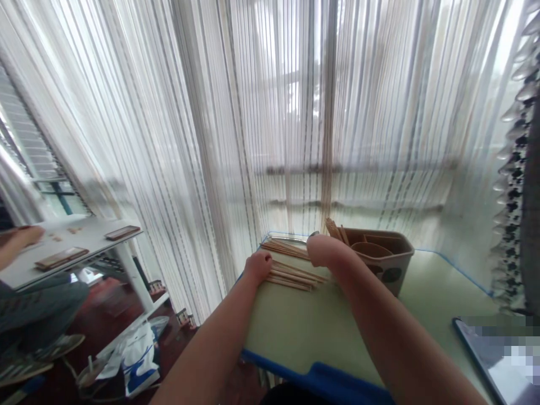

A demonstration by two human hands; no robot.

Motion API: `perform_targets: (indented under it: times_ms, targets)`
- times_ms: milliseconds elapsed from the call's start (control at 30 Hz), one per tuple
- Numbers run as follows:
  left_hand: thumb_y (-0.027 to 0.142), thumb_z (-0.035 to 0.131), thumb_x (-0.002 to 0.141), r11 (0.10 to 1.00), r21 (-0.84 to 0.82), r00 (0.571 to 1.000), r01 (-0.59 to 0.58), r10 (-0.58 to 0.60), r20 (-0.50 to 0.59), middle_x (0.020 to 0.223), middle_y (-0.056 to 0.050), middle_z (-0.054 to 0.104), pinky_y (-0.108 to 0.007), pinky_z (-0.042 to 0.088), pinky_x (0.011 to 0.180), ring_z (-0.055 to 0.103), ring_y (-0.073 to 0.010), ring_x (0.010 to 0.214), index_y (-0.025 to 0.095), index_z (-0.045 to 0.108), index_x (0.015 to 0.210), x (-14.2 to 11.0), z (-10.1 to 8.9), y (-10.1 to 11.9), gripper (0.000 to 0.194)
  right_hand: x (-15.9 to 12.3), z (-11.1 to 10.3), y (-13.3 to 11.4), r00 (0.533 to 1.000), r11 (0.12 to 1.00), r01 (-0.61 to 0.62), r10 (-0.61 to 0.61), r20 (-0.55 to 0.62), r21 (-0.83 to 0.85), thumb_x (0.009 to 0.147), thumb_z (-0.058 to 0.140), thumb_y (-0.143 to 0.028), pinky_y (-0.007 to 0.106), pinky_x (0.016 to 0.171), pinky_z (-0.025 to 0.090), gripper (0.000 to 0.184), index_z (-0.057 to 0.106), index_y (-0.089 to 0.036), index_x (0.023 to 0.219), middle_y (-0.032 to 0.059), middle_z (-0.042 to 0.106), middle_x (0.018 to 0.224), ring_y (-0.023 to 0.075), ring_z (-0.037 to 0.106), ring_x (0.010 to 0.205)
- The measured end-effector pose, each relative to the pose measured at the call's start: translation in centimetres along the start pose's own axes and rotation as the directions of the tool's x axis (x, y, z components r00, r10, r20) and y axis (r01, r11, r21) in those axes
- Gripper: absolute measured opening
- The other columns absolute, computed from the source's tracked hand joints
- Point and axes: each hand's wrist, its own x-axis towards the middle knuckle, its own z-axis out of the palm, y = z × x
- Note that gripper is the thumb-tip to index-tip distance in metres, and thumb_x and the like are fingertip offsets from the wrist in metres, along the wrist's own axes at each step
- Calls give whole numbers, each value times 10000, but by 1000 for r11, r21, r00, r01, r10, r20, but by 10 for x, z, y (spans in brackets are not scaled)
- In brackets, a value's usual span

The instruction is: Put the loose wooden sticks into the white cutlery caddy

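My left hand (258, 265) is closed at the left ends of a bundle of wooden chopsticks (295, 277) lying on a pale green table. Behind that bundle lies a second group of chopsticks (283, 246), partly covered by my right hand (323, 250). The right hand is bent over at the left side of a brown utensil holder (403, 247), and its fingers are mostly hidden. More chopsticks (332, 228) stand upright in the holder's left part. A round-walled compartment shows inside it.
The table (304, 320) has a blue edge (295, 365). At right lies a dark-framed flat device (485, 360). Sheer curtains (287, 112) hang behind. At left, another person's hand (25, 236) rests over a white table (97, 242), with bags (141, 360) on the floor below.
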Motion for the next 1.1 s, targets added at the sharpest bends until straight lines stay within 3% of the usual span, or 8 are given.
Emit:
perform_targets:
  times_ms: [100,200,300,533,667,833,933,1100]
  targets:
    - [210,439,799,999,-31,999,-29,28,-31,961,-71,682,-268,436,817,616,-165,895,188,649,983,1,1,0,280,-34,-42,4,998,999,-21,23,-56,27,654,631,-159,281,575,412,72,703,-153,656,61,621,570,159,563,539]
    - [181,425,796,998,-22,998,-61,60,-35,1010,-81,675,-270,434,856,610,-170,947,177,639,1024,0,0,1,313,-72,-51,29,911,980,-66,136,-390,188,827,476,-305,263,626,389,263,700,-172,794,62,657,705,159,579,650]
    - [174,418,789,997,-17,996,-73,72,-56,1040,-78,668,-286,433,887,602,-183,972,180,628,1044,1,0,5,330,-100,-21,69,724,932,-93,305,-619,350,889,352,-354,260,683,392,384,671,-139,872,93,660,801,177,587,756]
    - [196,424,753,978,-74,970,-193,178,-167,984,-75,661,-292,418,931,583,-195,964,186,623,1022,-2,1,20,335,-118,39,120,550,765,3,536,-640,644,866,337,-421,273,730,415,419,623,-132,971,101,632,912,191,561,847]
    - [245,421,774,952,-209,952,-223,166,-258,952,-69,648,-308,441,883,589,-185,879,180,604,1007,-16,-9,62,303,-115,41,108,628,664,98,536,-564,741,818,378,-389,251,663,407,342,623,-153,851,53,617,777,167,548,736]
    - [340,444,806,767,-561,933,-311,135,-334,810,-28,624,-253,456,677,564,-137,692,174,567,1031,-49,-19,137,306,-112,50,100,865,566,146,325,-382,812,678,410,-272,227,487,314,237,595,-163,577,-11,464,495,120,421,499]
    - [341,501,774,680,-660,938,-318,123,-325,736,-14,593,-229,417,606,530,-122,641,176,582,874,-62,-16,161,209,-110,52,104,930,620,64,246,-272,782,622,403,-249,231,453,259,238,574,-162,483,-19,388,418,108,358,446]
    - [335,470,776,476,-853,969,-214,-7,-248,646,2,543,-232,410,586,500,-111,594,173,538,721,-61,-12,150,183,-113,43,108,922,852,-51,241,-304,521,633,420,-244,239,478,266,252,603,-170,476,-2,447,416,118,420,457]
